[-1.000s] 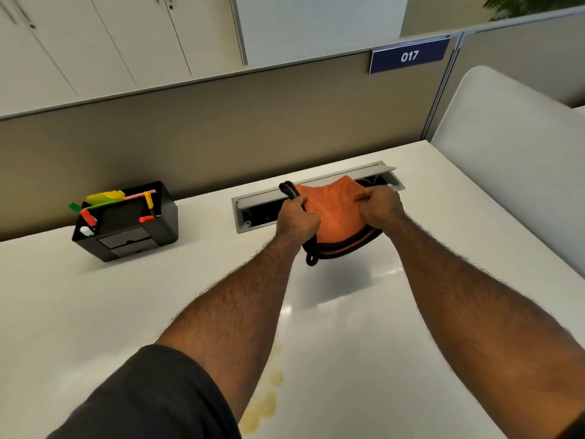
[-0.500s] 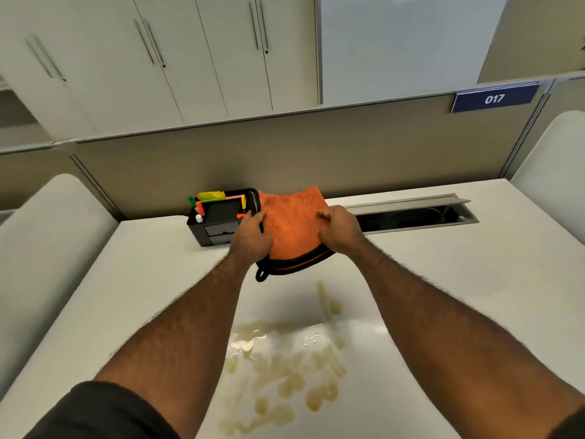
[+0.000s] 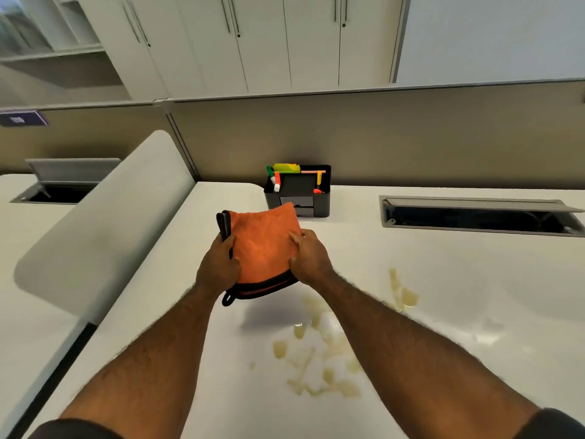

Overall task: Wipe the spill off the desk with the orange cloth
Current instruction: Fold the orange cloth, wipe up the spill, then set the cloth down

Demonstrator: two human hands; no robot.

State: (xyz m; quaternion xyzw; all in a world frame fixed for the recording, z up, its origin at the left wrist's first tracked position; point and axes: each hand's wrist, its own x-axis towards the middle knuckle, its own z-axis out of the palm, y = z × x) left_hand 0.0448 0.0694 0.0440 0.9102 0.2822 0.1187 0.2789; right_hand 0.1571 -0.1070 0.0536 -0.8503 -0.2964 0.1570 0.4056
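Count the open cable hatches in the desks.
2. One hatch is at the right, beside the black organizer; the other is on the neighbouring desk, far left, beyond the divider.

A white desk [image 3: 474,280] carries a yellowish spill [image 3: 319,359] and a black organiser [image 3: 297,194] near its back edge.

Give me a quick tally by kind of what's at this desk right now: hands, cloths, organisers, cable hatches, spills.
Hands: 2, the left hand and the right hand, both gripping the cloth
Orange cloth: 1, held above the desk
Black desk organiser: 1
Open cable hatch: 1
Yellowish spill: 1 scattered patch, not yet wiped
Total: 6
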